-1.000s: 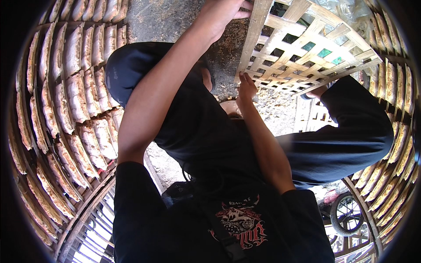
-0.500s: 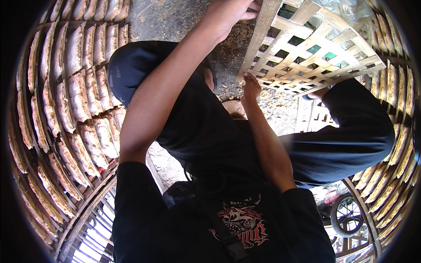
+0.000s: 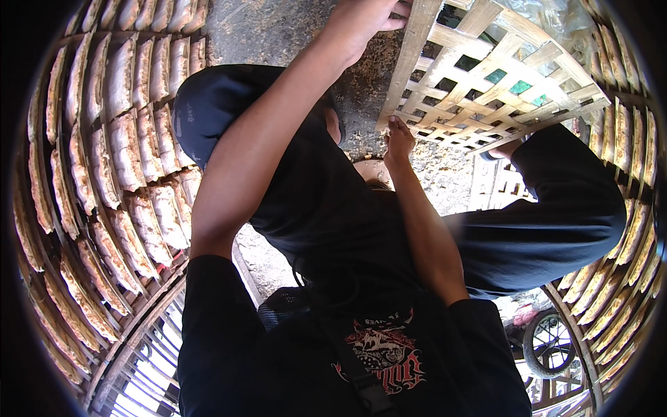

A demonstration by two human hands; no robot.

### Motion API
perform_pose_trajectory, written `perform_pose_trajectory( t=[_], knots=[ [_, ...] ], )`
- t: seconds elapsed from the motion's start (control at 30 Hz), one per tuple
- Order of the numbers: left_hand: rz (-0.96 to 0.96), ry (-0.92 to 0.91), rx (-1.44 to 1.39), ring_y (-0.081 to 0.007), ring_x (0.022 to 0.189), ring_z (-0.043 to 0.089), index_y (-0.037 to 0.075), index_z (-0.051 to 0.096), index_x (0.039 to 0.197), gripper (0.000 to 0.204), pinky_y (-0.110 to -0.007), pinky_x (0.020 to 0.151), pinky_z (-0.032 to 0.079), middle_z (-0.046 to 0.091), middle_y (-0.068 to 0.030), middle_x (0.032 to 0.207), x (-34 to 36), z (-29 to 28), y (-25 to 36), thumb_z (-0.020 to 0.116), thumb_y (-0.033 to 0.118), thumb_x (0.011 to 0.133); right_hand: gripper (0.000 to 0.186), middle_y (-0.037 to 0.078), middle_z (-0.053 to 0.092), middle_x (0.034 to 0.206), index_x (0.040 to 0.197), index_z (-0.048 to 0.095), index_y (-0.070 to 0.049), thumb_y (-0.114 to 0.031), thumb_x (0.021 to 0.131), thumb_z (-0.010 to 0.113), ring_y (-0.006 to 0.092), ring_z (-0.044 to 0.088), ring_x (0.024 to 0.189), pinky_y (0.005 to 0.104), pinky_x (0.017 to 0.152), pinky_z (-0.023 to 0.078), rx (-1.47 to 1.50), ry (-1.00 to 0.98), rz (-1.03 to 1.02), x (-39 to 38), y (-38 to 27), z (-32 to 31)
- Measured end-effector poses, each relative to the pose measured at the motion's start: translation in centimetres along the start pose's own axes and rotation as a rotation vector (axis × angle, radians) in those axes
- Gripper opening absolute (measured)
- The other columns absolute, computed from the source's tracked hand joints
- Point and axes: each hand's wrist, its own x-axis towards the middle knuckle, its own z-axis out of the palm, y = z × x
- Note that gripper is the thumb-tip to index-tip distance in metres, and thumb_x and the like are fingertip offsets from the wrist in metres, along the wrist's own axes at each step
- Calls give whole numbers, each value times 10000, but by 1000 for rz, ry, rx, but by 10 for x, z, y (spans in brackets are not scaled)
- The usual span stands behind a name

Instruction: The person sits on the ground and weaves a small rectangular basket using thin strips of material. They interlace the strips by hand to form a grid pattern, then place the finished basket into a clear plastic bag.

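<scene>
A woven bamboo lattice panel with a flat wooden edge strip stands tilted at the upper right. My left hand reaches up to that strip near the top of the picture, its fingers curled at the edge and partly cut off by the frame. My right hand grips the panel's lower left corner, thumb on the strip. Both forearms cross over my dark-trousered legs, which are bent on either side. Part of the panel's far end and whatever lies behind it are hidden.
Curved racks of pale, browned slices on slats line the left and right sides. A speckled concrete floor shows between them. Clear plastic lies behind the panel. A small black wheel stands at lower right, and another pale lattice is below the panel.
Compared with a second ago, the panel and both my hands appear shifted a little to the right in the picture, with the grip unchanged. The last half second shows almost no movement.
</scene>
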Motion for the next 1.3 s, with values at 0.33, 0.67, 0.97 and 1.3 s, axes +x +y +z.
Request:
perform_pose_trajectory(
  t=[0.33, 0.67, 0.97, 1.3],
  knots=[
    [9, 0, -17, -275, 1070, 636, 7, 695, 1146, 642, -443, 1019, 438, 704, -160, 1091, -2, 1, 1, 605, 598, 912, 204, -11, 684, 891, 1065, 751, -80, -212, 912, 721, 74, 553, 709, 250, 576, 455, -256, 12, -105, -3, -15, 0],
    [-8, 7, 3, -256, 1039, 640, 17, 698, 1137, 626, -439, 994, 449, 710, -139, 1049, -3, -3, 3, 610, 594, 910, 330, -12, 491, 765, 1037, 674, -75, -389, 941, 643, 118, 463, 654, 311, 618, 441, 127, 4, 402, -31, 0, 10],
    [3, 17, -1, -228, 1022, 641, 22, 700, 1133, 596, -420, 982, 456, 712, -123, 1054, -6, -2, 5, 620, 571, 915, 609, 176, 717, 1000, 1410, 461, -25, -276, 895, 668, 339, 663, 990, 434, 924, 463, -515, 227, -240, -75, -14, 34],
    [2, 24, -2, -232, 1019, 642, 23, 704, 1122, 602, -426, 986, 454, 712, -128, 1044, -6, -3, 2, 617, 581, 913, 658, 156, 723, 915, 1465, 416, 11, -227, 900, 655, 327, 670, 904, 424, 856, 484, -678, 80, -457, -75, -13, 36]
  ],
)
